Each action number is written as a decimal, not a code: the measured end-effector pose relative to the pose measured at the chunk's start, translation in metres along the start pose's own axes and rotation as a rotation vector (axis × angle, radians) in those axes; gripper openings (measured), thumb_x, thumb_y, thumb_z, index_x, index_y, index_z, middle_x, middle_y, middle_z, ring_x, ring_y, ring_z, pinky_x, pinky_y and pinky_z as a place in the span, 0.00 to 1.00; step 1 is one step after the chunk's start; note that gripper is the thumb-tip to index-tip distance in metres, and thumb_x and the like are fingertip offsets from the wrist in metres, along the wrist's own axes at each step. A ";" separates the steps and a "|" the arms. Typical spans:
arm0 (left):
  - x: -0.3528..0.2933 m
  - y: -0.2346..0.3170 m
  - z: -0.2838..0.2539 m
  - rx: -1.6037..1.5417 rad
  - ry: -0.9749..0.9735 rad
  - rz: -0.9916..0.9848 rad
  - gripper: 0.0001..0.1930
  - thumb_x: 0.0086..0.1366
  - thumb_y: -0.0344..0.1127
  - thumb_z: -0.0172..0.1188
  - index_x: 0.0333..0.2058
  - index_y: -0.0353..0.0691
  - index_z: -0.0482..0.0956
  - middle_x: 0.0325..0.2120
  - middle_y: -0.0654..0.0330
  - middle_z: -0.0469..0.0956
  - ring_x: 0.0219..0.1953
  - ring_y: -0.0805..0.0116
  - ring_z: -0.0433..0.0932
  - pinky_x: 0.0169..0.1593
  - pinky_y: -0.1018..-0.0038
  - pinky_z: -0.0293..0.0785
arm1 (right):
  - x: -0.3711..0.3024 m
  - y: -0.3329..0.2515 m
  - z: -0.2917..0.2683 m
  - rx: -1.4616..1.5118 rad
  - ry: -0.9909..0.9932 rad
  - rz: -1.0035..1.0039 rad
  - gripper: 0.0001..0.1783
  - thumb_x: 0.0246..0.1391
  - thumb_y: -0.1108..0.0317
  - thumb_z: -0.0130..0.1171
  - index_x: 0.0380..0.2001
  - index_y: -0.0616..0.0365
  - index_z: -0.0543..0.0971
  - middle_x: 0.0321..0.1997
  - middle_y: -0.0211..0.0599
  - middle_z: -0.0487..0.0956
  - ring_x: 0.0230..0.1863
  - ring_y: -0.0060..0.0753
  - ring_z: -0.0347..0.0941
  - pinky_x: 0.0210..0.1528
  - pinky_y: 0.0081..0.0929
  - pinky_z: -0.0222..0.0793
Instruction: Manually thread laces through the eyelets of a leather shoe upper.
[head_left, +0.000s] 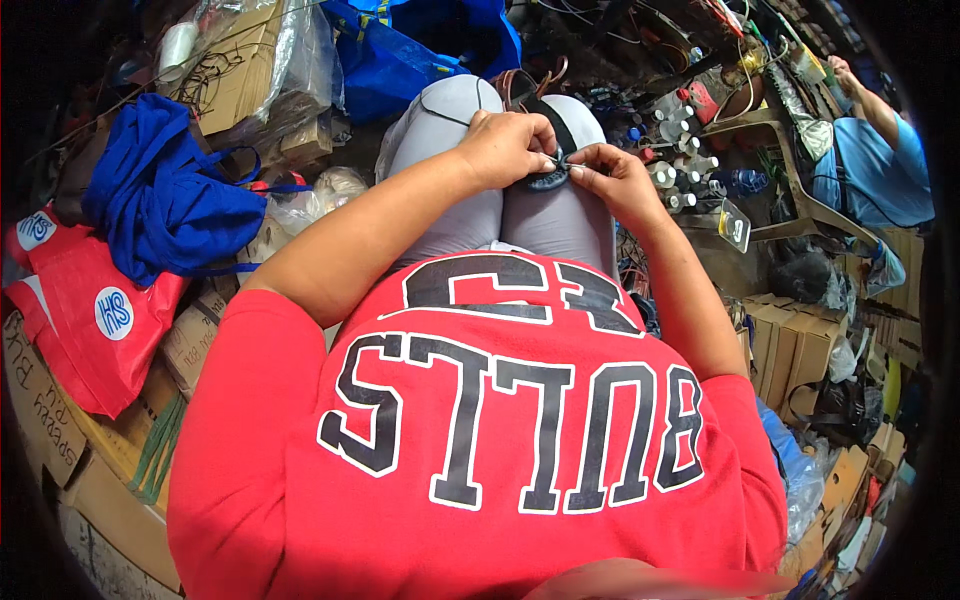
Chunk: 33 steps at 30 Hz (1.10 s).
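Observation:
On my lap, between the grey-trousered knees, lies a dark, round-ended piece [548,181] that looks like the end of a shoe or sandal. A wide black strap [560,124] runs up from it, and brown leather straps [515,90] show just beyond. My left hand [507,147] pinches at the piece's upper edge with thumb and forefinger. Close beside it, my right hand [618,183] pinches the right edge of the same piece. A thin black cord [447,115] loops over the left knee toward my left hand. Whatever fine thing lies between the fingertips is too small to make out.
A blue bag [430,45] stands ahead of my knees. Blue cloth [170,190] and a red bag [95,310] lie on boxes at left. Several small bottles [685,160] and a plastic chair [765,130] are at right, near another person in a blue shirt [875,165].

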<state>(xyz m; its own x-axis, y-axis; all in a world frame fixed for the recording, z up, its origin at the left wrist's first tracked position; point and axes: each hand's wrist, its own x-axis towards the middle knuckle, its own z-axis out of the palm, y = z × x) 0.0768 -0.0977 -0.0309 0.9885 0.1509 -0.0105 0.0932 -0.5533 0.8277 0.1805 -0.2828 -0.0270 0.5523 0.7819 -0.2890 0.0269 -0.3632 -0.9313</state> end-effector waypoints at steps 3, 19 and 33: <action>0.004 -0.008 -0.014 -0.125 -0.027 0.114 0.06 0.54 0.27 0.62 0.33 0.38 0.78 0.26 0.61 0.77 0.31 0.71 0.76 0.37 0.75 0.71 | -0.005 -0.004 0.000 -0.064 0.021 -0.040 0.10 0.50 0.72 0.61 0.37 0.61 0.79 0.31 0.25 0.77 0.33 0.13 0.68 0.36 0.13 0.65; 0.017 0.030 -0.039 0.650 0.237 0.784 0.05 0.50 0.35 0.61 0.26 0.46 0.75 0.38 0.68 0.73 0.49 0.68 0.66 0.49 0.62 0.55 | -0.010 -0.007 -0.005 0.010 -0.038 0.007 0.13 0.51 0.75 0.59 0.42 0.59 0.78 0.35 0.23 0.76 0.37 0.13 0.67 0.41 0.12 0.65; 0.003 -0.003 -0.015 0.028 0.038 0.078 0.08 0.47 0.28 0.66 0.29 0.40 0.81 0.22 0.60 0.79 0.28 0.73 0.76 0.36 0.75 0.71 | -0.010 0.003 -0.001 -0.052 0.057 -0.064 0.13 0.49 0.75 0.61 0.40 0.59 0.79 0.36 0.26 0.75 0.38 0.16 0.69 0.44 0.14 0.65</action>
<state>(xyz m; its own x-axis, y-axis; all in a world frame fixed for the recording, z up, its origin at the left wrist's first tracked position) 0.0778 -0.0831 -0.0244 0.9877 0.1370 0.0753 0.0197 -0.5869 0.8094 0.1763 -0.2921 -0.0264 0.5948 0.7747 -0.2146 0.1065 -0.3405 -0.9342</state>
